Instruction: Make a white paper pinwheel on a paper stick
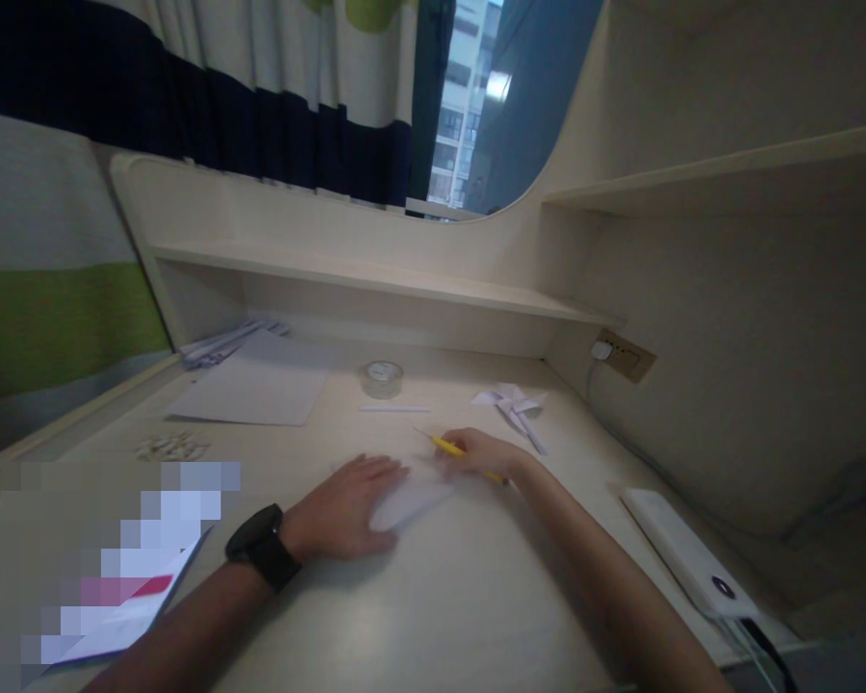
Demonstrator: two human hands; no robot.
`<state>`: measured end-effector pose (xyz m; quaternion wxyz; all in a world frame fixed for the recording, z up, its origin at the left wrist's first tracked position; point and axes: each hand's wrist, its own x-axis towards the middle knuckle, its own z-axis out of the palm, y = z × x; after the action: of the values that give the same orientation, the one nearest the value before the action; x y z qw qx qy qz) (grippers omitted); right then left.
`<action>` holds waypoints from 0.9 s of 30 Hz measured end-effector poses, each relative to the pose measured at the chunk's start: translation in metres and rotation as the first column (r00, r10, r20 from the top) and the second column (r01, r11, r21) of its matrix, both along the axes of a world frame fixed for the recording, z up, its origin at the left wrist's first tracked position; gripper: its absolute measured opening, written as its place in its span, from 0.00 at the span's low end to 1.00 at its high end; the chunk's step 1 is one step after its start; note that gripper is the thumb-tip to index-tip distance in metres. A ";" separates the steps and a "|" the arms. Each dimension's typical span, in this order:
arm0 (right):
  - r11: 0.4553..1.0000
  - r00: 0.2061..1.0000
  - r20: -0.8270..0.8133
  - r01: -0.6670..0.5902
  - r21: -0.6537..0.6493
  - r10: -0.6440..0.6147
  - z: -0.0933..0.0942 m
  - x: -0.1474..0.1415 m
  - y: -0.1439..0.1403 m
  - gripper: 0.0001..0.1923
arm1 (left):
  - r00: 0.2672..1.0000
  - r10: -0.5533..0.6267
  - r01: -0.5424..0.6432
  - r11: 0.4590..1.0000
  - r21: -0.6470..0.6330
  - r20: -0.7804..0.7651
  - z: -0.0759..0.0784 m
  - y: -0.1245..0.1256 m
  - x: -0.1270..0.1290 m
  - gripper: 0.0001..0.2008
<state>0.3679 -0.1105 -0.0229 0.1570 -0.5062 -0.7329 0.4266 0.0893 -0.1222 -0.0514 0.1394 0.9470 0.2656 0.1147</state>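
My left hand (346,508), with a black watch (264,547) on its wrist, lies flat on the desk, fingers stretched out. Beneath and beside its fingers is a piece of white paper (413,499), blurred by motion. My right hand (472,454) is closed around a slim yellow tool (448,447) whose thin pointed tip aims to the left and away from me. The exact kind of tool cannot be made out. That hand hovers at or just over the paper's right side; whether it touches is unclear. A thin white stick (395,409) lies beyond both hands.
A roll of clear tape (382,379) sits toward the back, left of a folded paper pinwheel (514,404). White sheets (256,380) and small pale pieces (171,446) lie left. At right are a white power strip (693,553) and a wall socket (624,354).
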 end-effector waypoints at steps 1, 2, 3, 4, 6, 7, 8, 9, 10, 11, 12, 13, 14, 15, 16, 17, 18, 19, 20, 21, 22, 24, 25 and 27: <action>1.000 1.000 -0.009 0.020 0.014 -0.020 0.002 0.006 -0.005 0.18 | 1.000 -0.006 0.006 1.000 0.009 -0.002 0.002 0.000 -0.001 0.37; 0.999 0.999 -0.021 0.043 0.030 -0.042 0.004 0.012 -0.011 0.18 | 1.000 -0.011 0.011 1.000 0.017 0.000 0.004 0.000 -0.003 0.34; 0.997 0.997 -0.037 0.068 0.046 -0.066 0.007 0.018 -0.018 0.19 | 1.000 -0.010 0.010 1.000 0.023 0.008 0.006 0.000 -0.003 0.32; 0.993 0.994 -0.056 0.094 0.064 -0.091 0.010 0.024 -0.026 0.21 | 1.000 -0.007 0.007 1.000 0.028 0.018 0.008 -0.001 -0.003 0.29; 0.989 0.981 -0.137 0.142 0.043 -0.135 0.016 0.035 -0.045 0.19 | 0.999 0.004 -0.006 0.999 0.037 0.045 0.012 -0.001 -0.002 0.25; 0.991 0.980 -0.152 0.135 0.019 -0.131 0.019 0.039 -0.055 0.18 | 0.998 0.009 -0.011 0.999 0.039 0.057 0.013 0.000 -0.001 0.22; 0.991 0.980 -0.154 0.130 -0.002 -0.129 0.022 0.042 -0.065 0.18 | 0.998 0.015 -0.018 0.999 0.039 0.066 0.015 0.001 0.000 0.21; 0.991 0.980 -0.147 0.135 0.000 -0.134 0.025 0.042 -0.075 0.18 | 0.997 0.026 -0.029 0.999 0.034 0.073 0.016 0.003 0.002 0.19; 0.989 0.981 -0.131 0.144 0.008 -0.142 0.028 0.041 -0.084 0.19 | 0.996 0.044 -0.046 0.999 0.026 0.080 0.018 0.006 0.003 0.19; 0.988 0.984 -0.106 0.150 0.042 -0.145 0.031 0.038 -0.093 0.20 | 0.994 0.063 -0.065 0.998 0.014 0.086 0.020 0.009 0.005 0.19; 0.983 0.988 -0.061 0.149 0.105 -0.143 0.033 0.033 -0.101 0.19 | 0.993 0.079 -0.080 0.997 -0.001 0.091 0.023 0.012 0.008 0.20; 0.974 0.992 0.011 0.120 0.190 -0.125 0.034 0.028 -0.108 0.17 | 0.992 0.087 -0.085 0.996 -0.019 0.096 0.025 0.016 0.010 0.21; 0.957 0.990 0.093 0.076 0.280 -0.106 0.034 0.022 -0.114 0.15 | 0.991 0.087 -0.084 0.996 -0.035 0.097 0.028 0.019 0.012 0.21; 0.936 0.983 0.157 0.038 0.349 -0.098 0.033 0.015 -0.119 0.13 | 0.992 0.084 -0.080 0.996 -0.046 0.097 0.030 0.022 0.014 0.22; 0.918 0.972 0.214 0.003 0.397 -0.096 0.030 0.009 -0.122 0.13 | 0.992 0.084 -0.080 0.995 -0.052 0.096 0.032 0.024 0.016 0.22; 0.904 0.959 0.267 -0.030 0.427 -0.094 0.026 0.003 -0.124 0.14 | 0.992 0.090 -0.085 0.995 -0.055 0.093 0.034 0.026 0.018 0.23; 0.895 0.945 0.317 -0.068 0.441 -0.085 0.021 -0.002 -0.124 0.16 | 0.990 0.103 -0.099 0.994 -0.052 0.091 0.035 0.027 0.019 0.24; 0.884 0.931 0.359 -0.108 0.454 -0.070 0.015 -0.007 -0.124 0.18 | 0.989 0.119 -0.115 0.992 -0.048 0.089 0.036 0.028 0.020 0.25; 0.871 0.916 0.397 -0.147 0.468 -0.058 0.008 -0.012 -0.122 0.20 | 0.988 0.131 -0.127 0.991 -0.049 0.086 0.037 0.028 0.021 0.26; 0.859 0.904 0.422 -0.166 0.485 -0.064 0.002 -0.016 -0.120 0.22 | 0.987 0.140 -0.136 0.989 -0.053 0.084 0.037 0.029 0.022 0.27; 0.851 0.896 0.437 -0.171 0.497 -0.075 -0.004 -0.020 -0.117 0.23 | 0.986 0.145 -0.141 0.988 -0.059 0.085 0.038 0.029 0.022 0.27; 0.841 0.891 0.439 -0.146 0.521 -0.117 -0.014 -0.027 -0.111 0.23 | 0.985 0.147 -0.140 0.987 -0.078 0.092 0.039 0.028 0.021 0.28; 0.838 0.889 0.438 -0.136 0.529 -0.133 -0.018 -0.030 -0.108 0.22 | 0.986 0.141 -0.133 0.987 -0.087 0.094 0.040 0.028 0.021 0.28; 0.829 0.884 0.443 -0.132 0.543 -0.149 -0.023 -0.034 -0.104 0.21 | 0.989 0.122 -0.114 0.989 -0.095 0.087 0.041 0.027 0.020 0.28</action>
<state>0.3335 -0.2140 -0.0456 0.1186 -0.5287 -0.8385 0.0580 0.1092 -0.0956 -0.0103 0.1868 0.9161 0.3194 0.1546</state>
